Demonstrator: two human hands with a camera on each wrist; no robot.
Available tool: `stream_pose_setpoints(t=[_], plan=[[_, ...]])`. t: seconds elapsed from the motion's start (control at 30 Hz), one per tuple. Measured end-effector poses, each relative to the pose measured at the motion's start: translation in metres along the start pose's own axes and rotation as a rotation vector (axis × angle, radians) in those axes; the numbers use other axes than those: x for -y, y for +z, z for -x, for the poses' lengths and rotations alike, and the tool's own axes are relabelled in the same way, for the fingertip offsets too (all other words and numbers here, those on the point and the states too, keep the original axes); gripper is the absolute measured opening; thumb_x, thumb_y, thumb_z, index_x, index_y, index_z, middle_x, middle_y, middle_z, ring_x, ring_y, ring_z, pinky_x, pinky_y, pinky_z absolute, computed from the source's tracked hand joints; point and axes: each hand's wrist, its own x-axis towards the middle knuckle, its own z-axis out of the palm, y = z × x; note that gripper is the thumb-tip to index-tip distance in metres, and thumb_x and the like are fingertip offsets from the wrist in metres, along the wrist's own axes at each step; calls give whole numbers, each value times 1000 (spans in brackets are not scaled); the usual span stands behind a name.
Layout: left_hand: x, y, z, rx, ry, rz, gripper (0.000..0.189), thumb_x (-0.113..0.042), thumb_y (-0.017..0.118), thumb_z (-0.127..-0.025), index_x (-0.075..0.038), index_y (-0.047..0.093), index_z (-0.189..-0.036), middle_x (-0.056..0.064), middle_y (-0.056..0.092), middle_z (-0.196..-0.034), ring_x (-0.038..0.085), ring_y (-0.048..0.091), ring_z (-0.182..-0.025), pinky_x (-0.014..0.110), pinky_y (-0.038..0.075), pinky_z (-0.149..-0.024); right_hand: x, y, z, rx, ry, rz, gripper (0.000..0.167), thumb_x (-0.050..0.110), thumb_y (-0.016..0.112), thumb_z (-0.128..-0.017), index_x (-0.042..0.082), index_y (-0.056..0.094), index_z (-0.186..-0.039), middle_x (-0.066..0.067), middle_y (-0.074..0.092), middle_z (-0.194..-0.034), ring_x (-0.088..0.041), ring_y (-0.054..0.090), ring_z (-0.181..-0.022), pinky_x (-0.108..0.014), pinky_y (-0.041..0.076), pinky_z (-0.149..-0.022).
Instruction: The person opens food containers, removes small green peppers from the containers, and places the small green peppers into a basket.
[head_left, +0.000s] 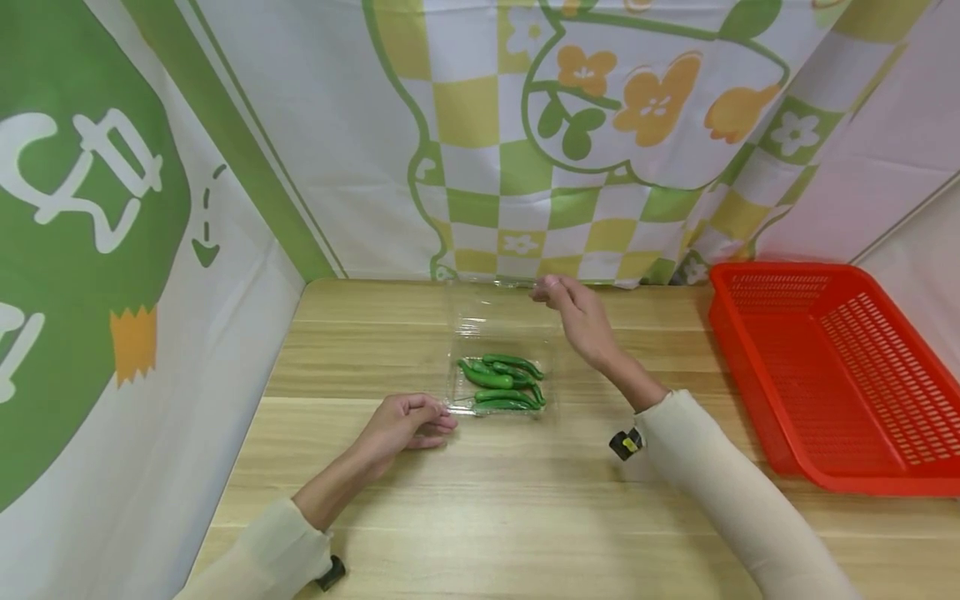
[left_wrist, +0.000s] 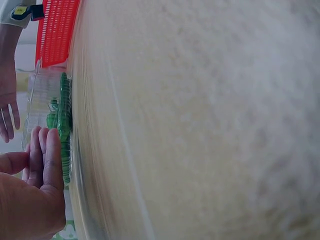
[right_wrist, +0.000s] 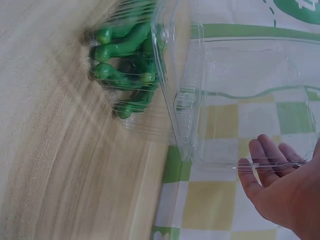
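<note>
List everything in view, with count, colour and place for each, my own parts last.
Peppers: several, overlapping; green; in the container.
Container: one; clear; mid-table, lid open.
Basket: one; red; right side of the table.
Table: one; light wood; beneath the container and basket.
Back cloth: one; white, green, yellow, orange; behind the table.
Left cloth: one; green, white, orange; left of the table.
Wrist gadgets: two; black; at the cuffs.
Sleeves: two; cream; on both arms.
Left hand: one; bare; container's near left corner.
Right hand: one; bare; at the lid.
</note>
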Motion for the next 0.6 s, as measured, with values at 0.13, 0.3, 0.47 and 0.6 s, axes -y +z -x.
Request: stream_pose_setpoints(t=[0.13, 0.3, 0.47, 0.6], plan=[[0, 0, 0, 8, 7, 4, 25, -2, 50, -109, 16, 65, -121, 18, 77, -110, 29, 76, -106, 37, 65, -93, -7, -1, -6, 3, 53, -129, 57, 38, 33, -118, -7, 54, -145, -27, 68, -134, -42, 64, -128, -54, 50, -114], [0, 1, 1, 25, 18, 9, 26, -1, 49, -109, 18, 63, -122, 20, 77, -110, 29, 76, -106, 38, 64, -93, -13, -3, -12, 33, 126, -262, 56, 35, 28, -118, -7, 46, -151, -31, 62, -141, -44, 59, -133, -55, 48, -117], [1, 2, 1, 27, 23, -1, 26, -1, 50, -110, 17, 63, -121, 20, 77, -109, 31, 76, -107, 39, 64, -94, -20, -4, -16, 38, 215, -342, 63, 39, 25, -118, -9, 35, -157, -34, 56, -146, -47, 56, -136, -55, 45, -119], [1, 4, 2, 21, 24, -16, 24, -1, 51, -109, 16, 65, -118, 20, 77, -109, 29, 76, -105, 39, 64, -94, -26, -3, -19, 28, 293, -361, 64, 41, 24, -118, -6, 28, -161, -35, 53, -149, -48, 55, -137, -58, 45, -119]])
